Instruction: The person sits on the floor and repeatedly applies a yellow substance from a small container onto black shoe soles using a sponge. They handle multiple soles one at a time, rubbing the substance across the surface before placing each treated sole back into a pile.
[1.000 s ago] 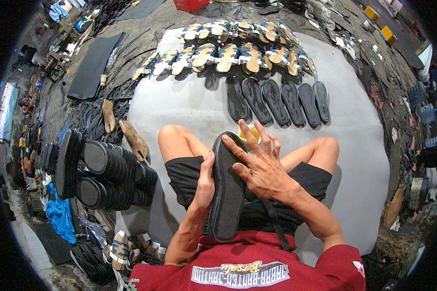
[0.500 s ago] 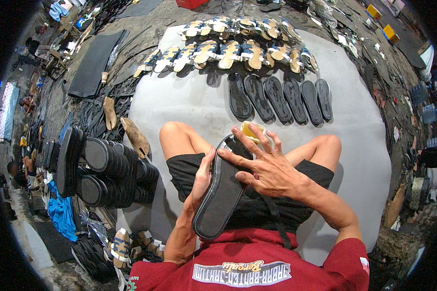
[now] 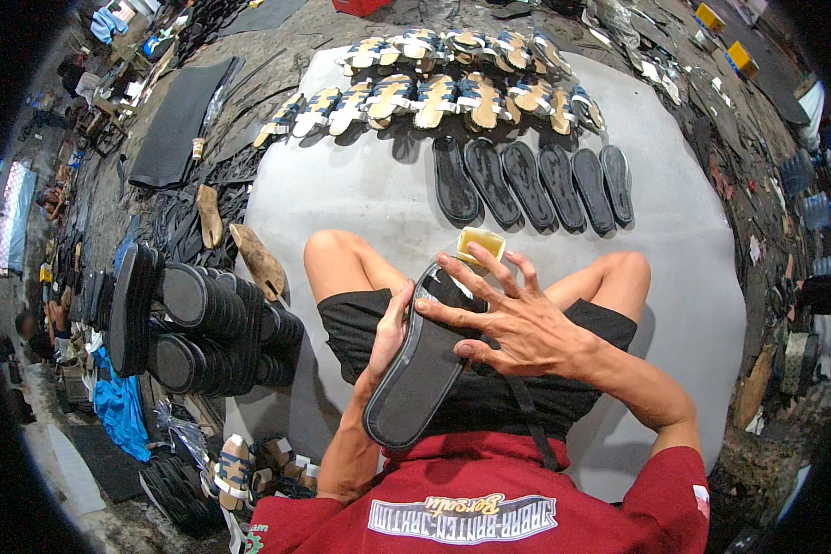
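Note:
A black shoe sole (image 3: 415, 388) is tilted over my lap, its glossy dark patch at the far end. My left hand (image 3: 391, 337) is closed round the sole's left edge, thumb up along the rim. My right hand (image 3: 526, 323) lies across the far half of the sole with its fingers spread, the index fingertip on its surface near the left rim. Just beyond those fingers stands a small whitish container (image 3: 481, 243) with yellowish contents, partly hidden by them.
Several glossy black soles (image 3: 556, 189) lie in a row ahead on the grey sheet (image 3: 342, 194). Behind them are rows of strapped sandals (image 3: 434, 102). To my left are stacked black soles (image 3: 203, 323) and a wooden shoe last (image 3: 258, 261). Scraps litter the floor around.
The sole's near end has shifted slightly left and toward the far side. My right hand has moved slightly, with its fingers still spread over the sole.

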Tool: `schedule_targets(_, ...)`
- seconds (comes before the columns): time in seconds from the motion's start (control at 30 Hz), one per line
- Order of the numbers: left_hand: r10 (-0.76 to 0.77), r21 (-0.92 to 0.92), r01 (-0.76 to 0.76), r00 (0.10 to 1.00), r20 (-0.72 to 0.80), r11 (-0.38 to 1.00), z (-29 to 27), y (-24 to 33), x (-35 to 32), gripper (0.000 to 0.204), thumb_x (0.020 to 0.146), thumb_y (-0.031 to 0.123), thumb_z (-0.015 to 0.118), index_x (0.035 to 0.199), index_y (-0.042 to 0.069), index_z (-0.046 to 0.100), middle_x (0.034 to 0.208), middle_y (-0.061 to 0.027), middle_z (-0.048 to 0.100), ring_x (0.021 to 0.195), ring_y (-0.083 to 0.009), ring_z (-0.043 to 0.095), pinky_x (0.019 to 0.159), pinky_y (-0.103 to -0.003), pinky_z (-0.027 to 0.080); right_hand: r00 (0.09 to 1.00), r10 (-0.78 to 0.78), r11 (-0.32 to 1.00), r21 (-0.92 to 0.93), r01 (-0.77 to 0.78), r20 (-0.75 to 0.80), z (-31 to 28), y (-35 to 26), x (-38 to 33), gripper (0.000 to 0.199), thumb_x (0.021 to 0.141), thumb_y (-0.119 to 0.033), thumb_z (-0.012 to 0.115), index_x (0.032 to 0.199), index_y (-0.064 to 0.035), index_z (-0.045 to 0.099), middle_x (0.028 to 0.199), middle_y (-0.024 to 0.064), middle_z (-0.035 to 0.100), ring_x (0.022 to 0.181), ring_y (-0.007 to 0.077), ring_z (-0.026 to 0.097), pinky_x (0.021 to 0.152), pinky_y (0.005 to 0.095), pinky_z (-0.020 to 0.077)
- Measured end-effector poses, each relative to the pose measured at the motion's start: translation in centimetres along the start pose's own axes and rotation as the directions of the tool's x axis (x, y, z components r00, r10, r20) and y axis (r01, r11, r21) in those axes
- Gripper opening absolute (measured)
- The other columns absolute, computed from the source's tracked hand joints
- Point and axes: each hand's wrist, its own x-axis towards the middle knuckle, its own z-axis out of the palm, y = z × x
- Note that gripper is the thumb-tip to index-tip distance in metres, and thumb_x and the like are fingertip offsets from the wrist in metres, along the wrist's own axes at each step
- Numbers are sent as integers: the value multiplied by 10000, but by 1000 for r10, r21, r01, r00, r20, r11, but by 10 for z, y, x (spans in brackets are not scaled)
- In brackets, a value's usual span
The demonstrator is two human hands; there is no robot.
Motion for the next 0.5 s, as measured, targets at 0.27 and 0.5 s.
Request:
schedule_targets(0.27, 98, 223, -71, 989, -112, 972, 9, 3, -1, 673, 1163, 531, 269, 1587, 50, 474, 1502, -234, 604, 1306, -346, 674, 1130, -525, 556, 998, -58, 997, 57, 56, 36, 3, -19, -9, 577, 1115, -612, 425, 1676, -504, 351, 1836, 75, 90, 1669, 402, 56, 1275, 681, 51)
schedule_targets(0.5, 479, 115, -476, 878, 3, 872, -17, 29, 11, 835, 1125, 634, 272, 1434, -82, 573, 1356, -314, 675, 1035, -401, 739, 894, -485, 648, 893, 293, 918, 362, -163, -341, 49, 31, 9, 521, 1130, -465, 433, 1608, -290, 546, 1766, 233, 240, 1555, 463, 286, 1257, 610, 188)
